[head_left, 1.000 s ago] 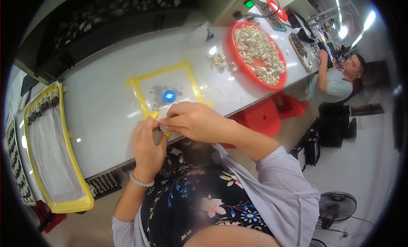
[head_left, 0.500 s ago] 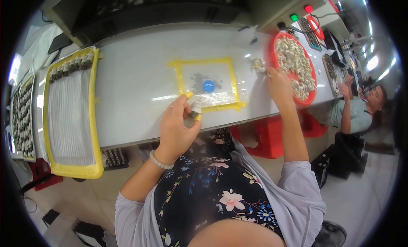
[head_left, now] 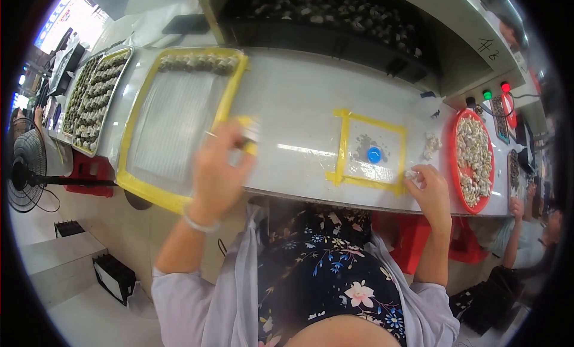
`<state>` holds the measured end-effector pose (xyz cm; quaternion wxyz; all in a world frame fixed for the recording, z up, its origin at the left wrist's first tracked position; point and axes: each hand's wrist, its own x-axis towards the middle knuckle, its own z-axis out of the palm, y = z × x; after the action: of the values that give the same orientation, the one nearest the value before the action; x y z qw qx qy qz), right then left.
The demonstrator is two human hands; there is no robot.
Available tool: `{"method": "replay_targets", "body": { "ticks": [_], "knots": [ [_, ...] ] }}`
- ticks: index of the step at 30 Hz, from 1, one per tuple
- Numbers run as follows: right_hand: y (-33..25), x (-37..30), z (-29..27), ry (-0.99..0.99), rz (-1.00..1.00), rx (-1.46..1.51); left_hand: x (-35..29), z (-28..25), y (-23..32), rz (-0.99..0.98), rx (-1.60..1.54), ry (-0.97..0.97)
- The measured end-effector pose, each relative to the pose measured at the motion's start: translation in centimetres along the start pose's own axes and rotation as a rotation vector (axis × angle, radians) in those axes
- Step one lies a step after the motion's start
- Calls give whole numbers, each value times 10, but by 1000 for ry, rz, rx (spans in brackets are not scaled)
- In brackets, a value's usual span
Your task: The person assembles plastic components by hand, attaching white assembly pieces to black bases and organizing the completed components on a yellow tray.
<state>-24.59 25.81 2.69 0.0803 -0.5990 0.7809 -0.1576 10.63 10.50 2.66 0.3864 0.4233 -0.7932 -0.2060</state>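
Observation:
My left hand (head_left: 222,167), blurred by motion, is over the right edge of the yellow-edged tray (head_left: 229,99). Yellow covers sit on its fingertips, which pinch a small white-and-dark piece (head_left: 253,132). One row of similar white-and-grey pieces (head_left: 197,64) lines the tray's far end; ridged clear sheeting fills the rest. My right hand (head_left: 431,194) is by the near right corner of a yellow tape square (head_left: 371,182), its fingertips closed on a small whitish piece (head_left: 411,175). Inside the square sits a round blue cap (head_left: 374,155) among dark smudges.
A red oval basin (head_left: 452,167) of whitish pieces stands on the right, with a small loose heap (head_left: 431,145) beside it. Metal housing (head_left: 460,72) overhangs the table's back. Another filled tray (head_left: 103,102) and a fan (head_left: 27,164) are at left. A person sits far right.
My left hand has gone from beside the tape square left to the tray, carrying its piece. My right hand has left the loose heap by the basin, coming nearer the square. The view has swung left.

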Motion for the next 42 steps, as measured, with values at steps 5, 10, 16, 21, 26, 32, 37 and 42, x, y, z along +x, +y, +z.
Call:
{"method": "replay_targets", "body": {
  "ticks": [5, 10, 16, 21, 26, 32, 37, 42],
  "knots": [
    [-6, 5, -7, -107, 80, 166, 52, -29, -64, 10, 244, 4],
    [17, 3, 9, -88, 16, 274, 75, -4, -110, 60, 262, -100],
    [21, -1, 17, 56, -49, 221, 86, -7, -107, 104, 268, -187],
    [25, -1, 25, 126, -80, 278, 108, -10, -71, 36, 256, -112],
    [35, -6, 42, 225, -56, 309, 183, 46, -34, 496, 236, -50],
    [35, -6, 43, 254, -76, 355, 280, 127, -6, 67, 245, -684],
    [33, -4, 42, 266, -59, 403, 311, 174, -12, 178, 522, -828],
    [47, -8, 40, 291, -114, 348, 306, 187, 8, 392, 430, -725]
  ]
}}
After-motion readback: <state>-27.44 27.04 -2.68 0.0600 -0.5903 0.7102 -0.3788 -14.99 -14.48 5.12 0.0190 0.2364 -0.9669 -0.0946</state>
